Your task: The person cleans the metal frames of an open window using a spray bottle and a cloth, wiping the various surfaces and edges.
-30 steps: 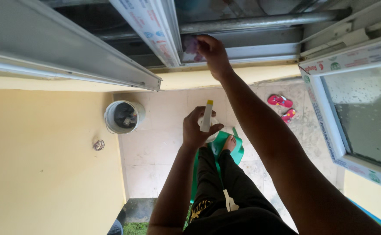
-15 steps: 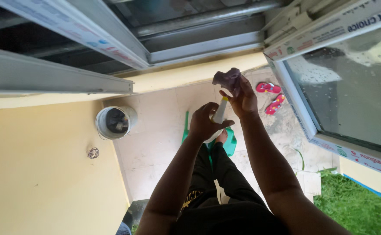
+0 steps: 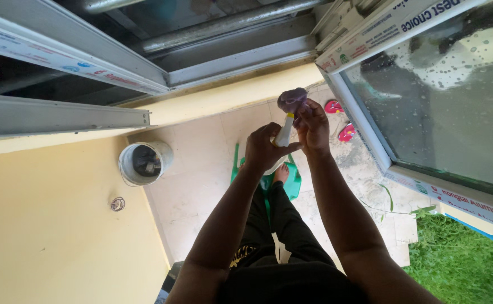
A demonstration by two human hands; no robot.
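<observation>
My left hand grips a white squeeze bottle with a yellow tip, held upright at chest height. My right hand holds a crumpled purple cloth right above the bottle's tip, the two touching or nearly so. Both hands are close together in the middle of the view. Below them I stand on a green plastic stool, one bare foot showing.
An open aluminium window frame runs along the top. A glass sash spotted with droplets swings out at the right. Down on the tiled floor are a white bucket, red slippers and a wire coil. Grass lies at bottom right.
My right hand left the window track and brought the purple cloth down to the bottle tip. The left hand raised the bottle slightly. The view shifted right.
</observation>
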